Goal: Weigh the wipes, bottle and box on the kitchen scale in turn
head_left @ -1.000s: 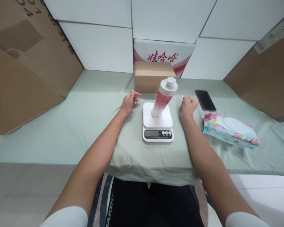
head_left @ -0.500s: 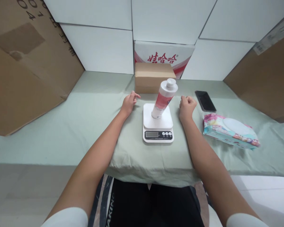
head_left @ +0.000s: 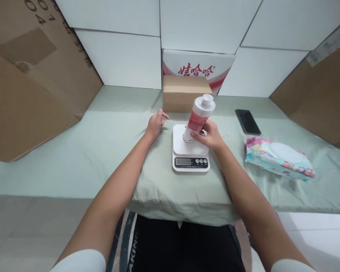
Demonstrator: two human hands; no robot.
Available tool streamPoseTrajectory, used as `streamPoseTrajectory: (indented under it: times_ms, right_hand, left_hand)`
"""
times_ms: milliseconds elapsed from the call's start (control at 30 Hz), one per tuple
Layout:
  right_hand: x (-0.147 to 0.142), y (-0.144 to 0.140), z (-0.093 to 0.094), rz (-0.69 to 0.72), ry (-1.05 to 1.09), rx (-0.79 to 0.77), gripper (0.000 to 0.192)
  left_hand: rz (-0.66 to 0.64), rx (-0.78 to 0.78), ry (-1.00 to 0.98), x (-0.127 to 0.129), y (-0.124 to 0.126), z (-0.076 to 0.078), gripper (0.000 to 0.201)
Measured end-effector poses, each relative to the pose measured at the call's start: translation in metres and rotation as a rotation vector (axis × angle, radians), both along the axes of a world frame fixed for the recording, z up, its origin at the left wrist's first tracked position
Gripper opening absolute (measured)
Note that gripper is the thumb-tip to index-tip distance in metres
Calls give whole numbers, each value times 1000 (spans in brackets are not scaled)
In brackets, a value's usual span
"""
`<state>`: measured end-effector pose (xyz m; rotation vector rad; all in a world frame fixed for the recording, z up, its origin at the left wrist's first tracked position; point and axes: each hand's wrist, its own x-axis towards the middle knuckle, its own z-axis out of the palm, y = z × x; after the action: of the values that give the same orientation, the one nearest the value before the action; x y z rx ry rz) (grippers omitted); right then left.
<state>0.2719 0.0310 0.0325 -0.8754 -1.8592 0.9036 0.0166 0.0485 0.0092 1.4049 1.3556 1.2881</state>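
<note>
A white bottle (head_left: 200,115) with a red label and a white cap stands on the white kitchen scale (head_left: 190,149) at the middle of the green-covered table (head_left: 102,143). My right hand (head_left: 211,136) wraps its fingers around the lower part of the bottle. My left hand (head_left: 155,124) rests on the cloth just left of the scale, fingers loosely curled, holding nothing. The scale's display and buttons face me.
A small cardboard box (head_left: 183,92) stands behind the scale, with a red-lettered white carton (head_left: 198,64) behind it. A black phone (head_left: 247,121) and a pack of wet wipes (head_left: 279,161) lie to the right. Large cardboard boxes (head_left: 31,75) flank both sides.
My right hand moved left from the cloth beside the scale and closed on the bottle's lower part. The left hand stayed put.
</note>
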Motion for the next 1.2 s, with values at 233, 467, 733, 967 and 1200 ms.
streamPoseTrajectory:
  times_ms: [233, 467, 733, 967, 1200]
  right_hand:
    - [42, 33, -5, -561, 265, 215, 42]
    - [83, 52, -22, -940, 116, 234, 32]
    - [81, 58, -37, -917, 121, 208, 39]
    - [81, 55, -23, -1034, 124, 147, 90]
    - [128, -75, 37, -1044, 117, 445, 64]
  left_hand:
    - [8, 17, 0, -1, 0, -2, 81]
    - [15, 17, -14, 1, 1, -3, 81]
    - [-1, 11, -23, 0, 0, -2, 81]
    - [40, 47, -7, 1, -1, 0, 71]
    - [53, 301, 55, 23, -59, 38, 49]
